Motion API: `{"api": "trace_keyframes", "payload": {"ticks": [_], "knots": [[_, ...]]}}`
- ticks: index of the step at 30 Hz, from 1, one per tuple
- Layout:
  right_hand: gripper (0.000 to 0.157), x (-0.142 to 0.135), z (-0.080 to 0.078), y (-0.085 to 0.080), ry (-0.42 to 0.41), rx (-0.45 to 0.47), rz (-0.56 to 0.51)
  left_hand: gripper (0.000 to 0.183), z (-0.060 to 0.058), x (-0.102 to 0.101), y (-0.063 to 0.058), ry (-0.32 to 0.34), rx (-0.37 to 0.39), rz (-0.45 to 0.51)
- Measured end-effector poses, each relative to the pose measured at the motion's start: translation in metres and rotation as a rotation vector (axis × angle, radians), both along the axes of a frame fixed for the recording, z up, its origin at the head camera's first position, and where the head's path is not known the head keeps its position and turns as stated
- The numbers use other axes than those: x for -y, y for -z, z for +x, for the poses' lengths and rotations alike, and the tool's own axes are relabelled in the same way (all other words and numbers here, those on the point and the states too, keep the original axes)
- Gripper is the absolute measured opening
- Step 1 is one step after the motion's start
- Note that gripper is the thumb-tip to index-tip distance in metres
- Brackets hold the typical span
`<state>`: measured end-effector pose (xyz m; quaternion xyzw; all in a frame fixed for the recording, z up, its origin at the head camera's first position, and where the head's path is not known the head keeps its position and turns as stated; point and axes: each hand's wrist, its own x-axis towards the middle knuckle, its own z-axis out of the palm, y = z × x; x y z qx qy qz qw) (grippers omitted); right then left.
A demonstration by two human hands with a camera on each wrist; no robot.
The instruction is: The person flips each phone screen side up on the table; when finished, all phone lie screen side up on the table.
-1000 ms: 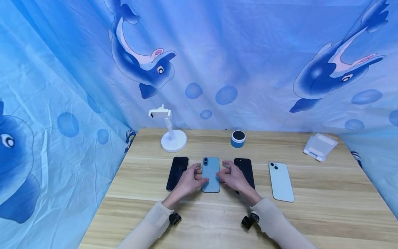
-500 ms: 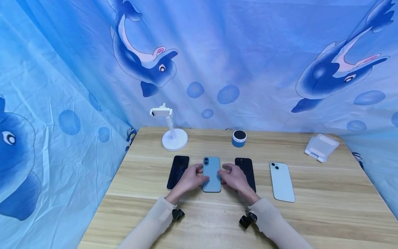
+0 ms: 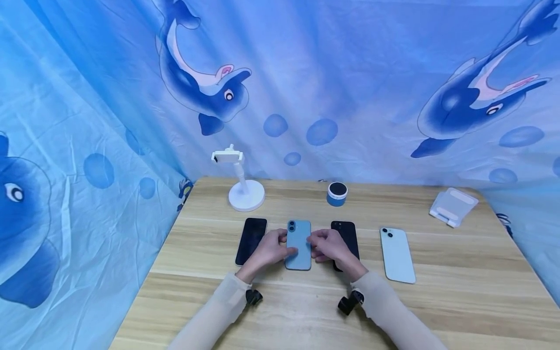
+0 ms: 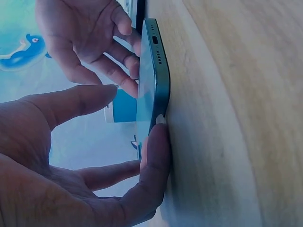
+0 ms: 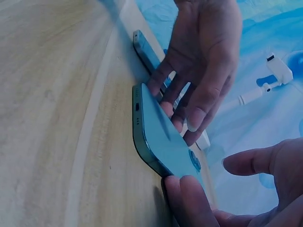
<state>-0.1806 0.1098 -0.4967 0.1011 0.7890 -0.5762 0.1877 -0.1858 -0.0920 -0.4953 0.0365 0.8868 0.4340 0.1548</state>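
Note:
A light blue phone lies back up on the wooden table, its camera bump at the far left corner. My left hand is at its left side; bent fingers touch the long edge while the thumb hovers over the back. From the other side, my right hand has fingertips at the right edge, thumb raised away from the phone. Beneath the right hand lies a black phone, partly covered. Another dark phone, screen up, lies beside my left hand.
A pale phone lies farther right. Along the back stand a white phone holder with a round base, a small blue cylinder with a dark top and a pale folding stand. A dolphin-print curtain hangs behind the table.
Both hands stay around the light blue phone, with the left thumb slightly farther over its back and the right fingers a little nearer its edge. The head view shifts slightly.

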Motion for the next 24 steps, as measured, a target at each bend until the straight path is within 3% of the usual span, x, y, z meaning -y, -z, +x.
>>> {"api": "trace_keyframes", "payload": {"ticks": [5,12,19,24], "knots": [[0.040,-0.001,-0.003,-0.001,0.011,0.027,-0.013,0.067,0.001,-0.001,0.000,0.001,0.002,-0.013],[0.035,0.002,-0.005,0.001,0.021,-0.002,0.017,0.070,0.002,-0.001,-0.003,-0.009,-0.012,-0.021],[0.026,-0.001,-0.008,0.008,0.063,-0.008,-0.048,0.068,0.000,0.000,-0.001,-0.007,-0.018,-0.022],[0.024,-0.001,-0.008,0.011,0.058,-0.016,-0.024,0.068,0.000,0.000,0.002,-0.003,-0.021,-0.030]]}}
